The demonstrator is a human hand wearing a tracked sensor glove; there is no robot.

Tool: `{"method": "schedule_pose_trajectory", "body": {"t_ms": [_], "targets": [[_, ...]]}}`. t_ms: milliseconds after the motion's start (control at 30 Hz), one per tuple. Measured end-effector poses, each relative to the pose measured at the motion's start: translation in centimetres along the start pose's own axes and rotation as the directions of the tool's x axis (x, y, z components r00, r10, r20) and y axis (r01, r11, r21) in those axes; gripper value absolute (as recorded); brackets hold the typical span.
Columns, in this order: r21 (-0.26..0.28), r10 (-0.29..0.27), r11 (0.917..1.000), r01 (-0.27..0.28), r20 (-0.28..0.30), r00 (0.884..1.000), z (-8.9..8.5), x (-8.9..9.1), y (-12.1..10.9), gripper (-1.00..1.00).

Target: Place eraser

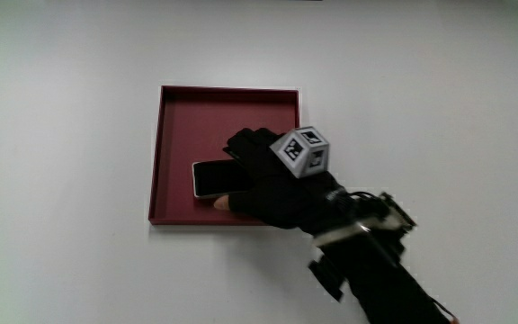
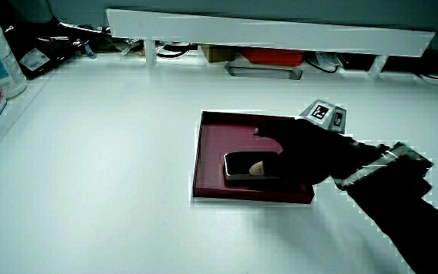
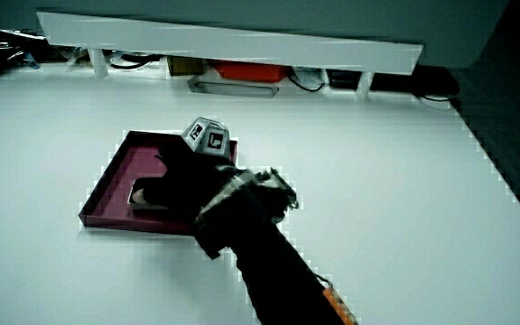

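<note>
We see the eraser (image 1: 212, 178) lying in the dark red tray (image 1: 171, 135), near its edge closest to the person, the hand (image 1: 272, 184) gripping it, so we judge placing nearly done; next, release.

The eraser (image 1: 212, 178) lies in the tray (image 1: 174, 117) — under the hand (image 1: 272, 180).

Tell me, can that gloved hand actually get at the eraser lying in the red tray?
Yes, it looks so. The hand is already over the tray, its fingers at the eraser, with a fingertip on it. Nothing else in the tray blocks it.
</note>
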Motion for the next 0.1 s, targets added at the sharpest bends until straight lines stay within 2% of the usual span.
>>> {"method": "schedule_pose_trajectory", "body": {"t_ms": [100], "targets": [[0.009,0.037,0.9993,-0.037,-0.014,0.999,1.3,-0.8,-2.2,-0.92]]}}
